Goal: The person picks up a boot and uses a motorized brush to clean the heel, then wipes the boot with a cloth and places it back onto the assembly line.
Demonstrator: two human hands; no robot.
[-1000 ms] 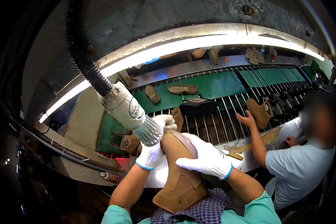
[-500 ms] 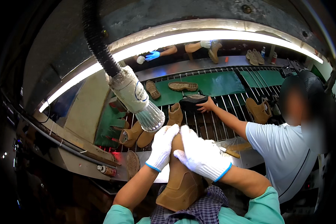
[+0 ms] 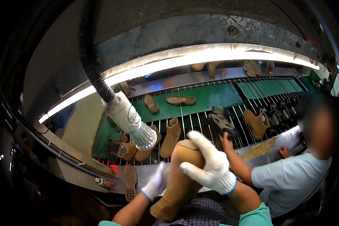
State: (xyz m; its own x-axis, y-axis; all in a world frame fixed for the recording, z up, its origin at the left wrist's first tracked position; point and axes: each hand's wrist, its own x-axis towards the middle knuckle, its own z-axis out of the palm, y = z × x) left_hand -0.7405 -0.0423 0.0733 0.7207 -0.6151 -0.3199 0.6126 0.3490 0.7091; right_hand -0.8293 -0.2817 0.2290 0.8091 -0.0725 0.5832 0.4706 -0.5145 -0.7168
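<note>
A tan ankle boot (image 3: 186, 165) stands toe-up over my lap, its heel low against my checked apron. My right hand (image 3: 213, 169), in a white knit glove, is closed around the boot's toe end, thumb across the upper and fingers over the right side. My left hand (image 3: 156, 183), also gloved, is at the boot's left, somewhat blurred, with fingers stretched upward and nothing visible in them. Close beside it on the metal ledge lies a tan shoe sole (image 3: 130, 181), tread pattern showing.
A ribbed lamp-like nozzle (image 3: 144, 136) hangs on a black hose. Tan boots (image 3: 171, 137) and soles (image 3: 180, 100) rest on the rod conveyor (image 3: 184, 120). At right, a co-worker's hand (image 3: 226, 139) holds a dark shoe (image 3: 222, 122). A small bottle (image 3: 104, 183) lies at left.
My left hand has come off the boot's toe and dropped to the left. The boot's toe tilts nearer me. The co-worker has lifted the dark shoe and moved it right.
</note>
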